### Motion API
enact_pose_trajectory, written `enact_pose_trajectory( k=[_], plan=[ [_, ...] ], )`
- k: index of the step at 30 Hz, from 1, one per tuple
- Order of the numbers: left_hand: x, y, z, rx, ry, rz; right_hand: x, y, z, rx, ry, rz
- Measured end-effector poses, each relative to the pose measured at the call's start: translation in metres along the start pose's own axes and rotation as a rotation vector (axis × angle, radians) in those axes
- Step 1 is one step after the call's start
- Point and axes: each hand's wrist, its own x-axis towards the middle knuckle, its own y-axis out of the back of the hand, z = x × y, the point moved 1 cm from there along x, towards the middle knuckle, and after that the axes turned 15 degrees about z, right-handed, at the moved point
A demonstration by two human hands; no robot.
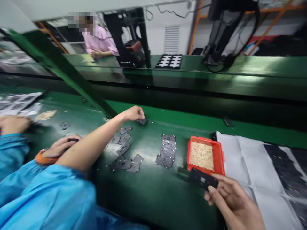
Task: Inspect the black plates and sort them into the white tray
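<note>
My left hand (134, 113) reaches out over the green bench, fingers closed on a small dark flat piece (142, 121) near the far edge. At lower right, my right hand (231, 199) holds a black rectangular plate (203, 178) with a small pale square on it, thumb on top. Just behind that plate stands a red bin (222, 153) of small beige pieces (201, 155). An overlapping row of thin dark plates (168, 148) lies between my hands. A looser pile of similar plates (123, 163) lies beneath my left forearm.
A co-worker's hands (63, 145) work at the left, one holding something dark. White compartmented trays (231, 155) with dark parts lie right. A green post (64, 75) slants across the left. Another person (99, 41) sits beyond, near a black tray (169, 61).
</note>
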Motion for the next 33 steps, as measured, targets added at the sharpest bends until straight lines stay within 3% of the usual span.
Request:
enact_pose_trajectory(
  k=[3,6,9,10,13,14,17,22,25,30,33],
  plan=[
    [-0.036,-0.01,0.002,0.013,-0.079,-0.122,0.0,-0.005,-0.013,0.011,0.049,-0.021],
    [-0.07,-0.012,0.014,0.058,-0.106,-0.046,-0.004,-0.007,-0.016,0.022,0.081,-0.022],
    [-0.114,-0.013,0.049,-0.026,-0.194,0.005,-0.01,-0.008,-0.018,0.037,0.11,-0.023],
    [-0.131,-0.014,0.064,-0.14,-0.257,-0.057,-0.011,-0.009,-0.018,0.041,0.117,-0.022],
    [-0.186,-0.027,0.113,-0.586,-0.396,-0.573,-0.015,-0.011,-0.021,0.066,0.136,-0.005],
    [-0.201,-0.032,0.126,-0.681,-0.405,-0.675,-0.016,-0.011,-0.022,0.08,0.144,0.003],
    [-0.228,-0.049,0.151,-0.885,-0.335,-0.789,-0.018,-0.008,-0.024,0.112,0.166,0.042],
    [-0.239,-0.068,0.157,-1.073,-0.261,-0.726,-0.017,0.004,-0.025,0.122,0.15,0.091],
    [-0.245,-0.071,0.154,-1.073,-0.275,-0.622,-0.018,0.006,-0.021,0.117,0.12,0.091],
    [-0.25,-0.075,0.136,-0.791,-0.361,-0.2,-0.019,-0.001,0.001,0.01,0.15,0.04],
    [-0.248,-0.082,0.109,-0.622,-0.293,-0.131,-0.016,-0.005,0.016,-0.174,0.267,-0.045]
  ],
)
